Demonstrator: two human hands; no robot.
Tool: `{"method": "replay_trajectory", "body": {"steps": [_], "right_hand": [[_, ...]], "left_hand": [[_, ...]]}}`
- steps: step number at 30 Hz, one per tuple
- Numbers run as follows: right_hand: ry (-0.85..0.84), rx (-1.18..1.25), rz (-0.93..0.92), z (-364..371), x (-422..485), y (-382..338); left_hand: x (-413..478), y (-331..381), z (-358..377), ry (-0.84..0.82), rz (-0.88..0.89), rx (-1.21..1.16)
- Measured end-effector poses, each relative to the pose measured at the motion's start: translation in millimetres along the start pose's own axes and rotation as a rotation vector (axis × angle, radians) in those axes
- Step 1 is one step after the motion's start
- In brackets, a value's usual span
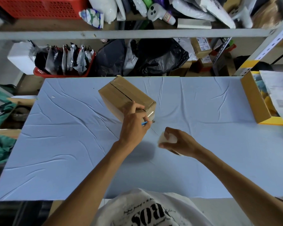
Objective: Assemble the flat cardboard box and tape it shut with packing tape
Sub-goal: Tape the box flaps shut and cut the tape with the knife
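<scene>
Far out at ten o'clock, a red crate (pixel 39 7) sits on the upper shelf, and below it, at about nine o'clock from the box, a red basket (pixel 62 73) stuffed with bagged goods stands on the floor behind the table. The table (pixel 55 144) is covered with a wrinkled pale blue cloth and fills the middle of the view. The cardboard box (pixel 121 93) rests on it at roughly twelve o'clock from the person's chest, just left of centre and near the far edge, turned so that one corner points toward the person. Its top flaps are folded down and meet at a dark seam, and a glossy strip of clear tape (pixel 149 114) runs over the near end and down the side. The left hand (pixel 134 124) is at the box's five o'clock corner, fingertips touching the top by the seam, with the fingers curled round a small blue-handled tool (pixel 145 123) whose tip points toward three o'clock; what kind of tool it is cannot be told. Just to the right, at four o'clock from the box and apart from it, the right hand (pixel 178 141) hovers above the cloth, its fingers and thumb wrapped round a roll of packing tape (pixel 166 138), which is blurred. Far off at three o'clock, an open carton (pixel 255 101) with yellow edging sits on the table's right edge, with printed papers (pixel 278 93) lying over it.
</scene>
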State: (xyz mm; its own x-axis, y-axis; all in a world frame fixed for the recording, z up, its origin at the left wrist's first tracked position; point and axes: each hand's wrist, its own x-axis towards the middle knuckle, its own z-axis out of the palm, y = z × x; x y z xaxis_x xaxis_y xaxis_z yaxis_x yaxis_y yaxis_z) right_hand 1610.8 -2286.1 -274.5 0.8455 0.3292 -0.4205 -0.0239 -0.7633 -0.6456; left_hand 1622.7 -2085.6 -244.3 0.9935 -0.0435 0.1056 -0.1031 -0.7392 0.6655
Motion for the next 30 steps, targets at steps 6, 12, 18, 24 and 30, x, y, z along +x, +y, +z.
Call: {"method": "replay_trajectory", "body": {"steps": [6,12,18,24,30], "right_hand": [[0.043,0.040,-0.026,-1.0,0.2,0.1],[-0.061,0.085,-0.097,-6.1,2.1,3.9],[-0.143,0.100,-0.048,-1.9,5.4,10.7],[-0.076,0.129,-0.007,-3.3,10.9,17.7],[0.056,0.141,0.015,-3.1,15.8,22.0]], "left_hand": [[0.9,0.8,-0.5,-0.005,0.002,0.006],[1.2,1.3,-0.9,-0.003,0.015,0.014],[0.7,-0.4,0.2,0.019,0.035,0.001],[1.1,-2.6,-2.7,-0.004,0.048,-0.028],[-9.6,-7.8,-21.7,0.060,0.200,-0.082]]}}
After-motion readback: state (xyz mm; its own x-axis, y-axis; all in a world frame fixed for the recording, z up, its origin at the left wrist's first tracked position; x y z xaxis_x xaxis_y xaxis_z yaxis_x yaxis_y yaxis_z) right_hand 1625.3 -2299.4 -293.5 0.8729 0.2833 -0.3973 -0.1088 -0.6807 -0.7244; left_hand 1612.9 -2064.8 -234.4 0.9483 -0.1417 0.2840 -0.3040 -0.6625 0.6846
